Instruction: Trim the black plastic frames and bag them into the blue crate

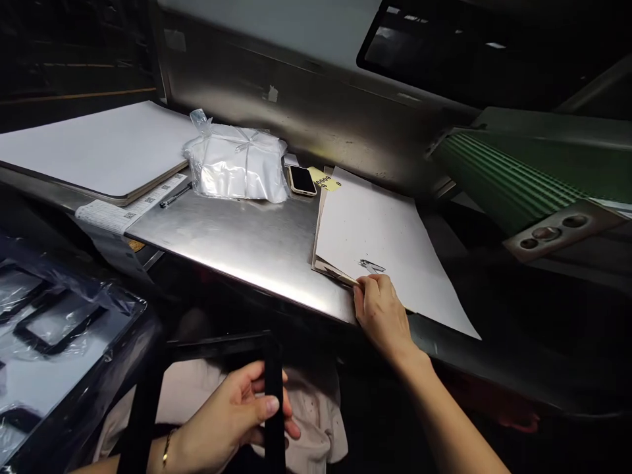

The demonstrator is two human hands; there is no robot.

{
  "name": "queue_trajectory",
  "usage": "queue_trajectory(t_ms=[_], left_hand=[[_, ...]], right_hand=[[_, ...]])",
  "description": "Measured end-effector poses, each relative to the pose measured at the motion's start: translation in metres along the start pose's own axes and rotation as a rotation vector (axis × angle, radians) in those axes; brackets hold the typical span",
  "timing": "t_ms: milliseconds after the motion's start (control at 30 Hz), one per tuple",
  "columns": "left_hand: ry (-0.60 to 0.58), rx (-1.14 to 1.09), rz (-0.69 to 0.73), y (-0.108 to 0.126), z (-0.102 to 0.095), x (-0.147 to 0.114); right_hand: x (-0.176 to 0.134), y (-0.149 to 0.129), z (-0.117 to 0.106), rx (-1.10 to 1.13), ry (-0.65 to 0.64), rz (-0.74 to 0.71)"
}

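Note:
My left hand is closed around the right bar of a black rectangular frame, thumb in front and fingertips behind. The frame is held low, in front of the bench and over my lap. My right hand reaches to the near edge of a stack of pale cardboard sheets. Its fingers are pinched at a thin, tan, pointed piece by the stack's corner; whether this is a tool or a cardboard edge I cannot tell. Just beyond the fingers, a small dark metal item lies on the top sheet.
A metal bench bears a plastic-wrapped white bundle, a phone, a yellow card, a pen and a large white board. Bagged black frames fill a bin at lower left. Green ribbed equipment juts in from the right.

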State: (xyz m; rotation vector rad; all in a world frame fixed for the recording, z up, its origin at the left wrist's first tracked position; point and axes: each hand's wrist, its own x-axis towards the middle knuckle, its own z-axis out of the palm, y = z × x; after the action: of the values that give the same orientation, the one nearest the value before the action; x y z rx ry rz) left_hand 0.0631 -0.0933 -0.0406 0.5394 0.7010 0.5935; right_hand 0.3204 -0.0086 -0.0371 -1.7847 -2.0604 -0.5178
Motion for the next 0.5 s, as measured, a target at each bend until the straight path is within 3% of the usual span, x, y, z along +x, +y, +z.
queue_trajectory(t_ms=[133, 200, 333, 500], left_hand=[[-0.013, -0.039, -0.041, -0.001, 0.000, -0.001], [-0.013, -0.053, -0.059, -0.001, 0.000, -0.001], [-0.018, -0.063, -0.080, -0.001, -0.002, 0.002], [-0.034, -0.064, -0.082, -0.002, -0.004, 0.006]], right_hand=[[-0.010, -0.018, -0.008, -0.048, 0.067, 0.001], [-0.015, -0.028, -0.010, -0.045, 0.039, -0.028], [-0.010, -0.037, -0.012, -0.053, -0.143, -0.083], [0.012, -0.018, -0.015, -0.019, -0.360, -0.097]])
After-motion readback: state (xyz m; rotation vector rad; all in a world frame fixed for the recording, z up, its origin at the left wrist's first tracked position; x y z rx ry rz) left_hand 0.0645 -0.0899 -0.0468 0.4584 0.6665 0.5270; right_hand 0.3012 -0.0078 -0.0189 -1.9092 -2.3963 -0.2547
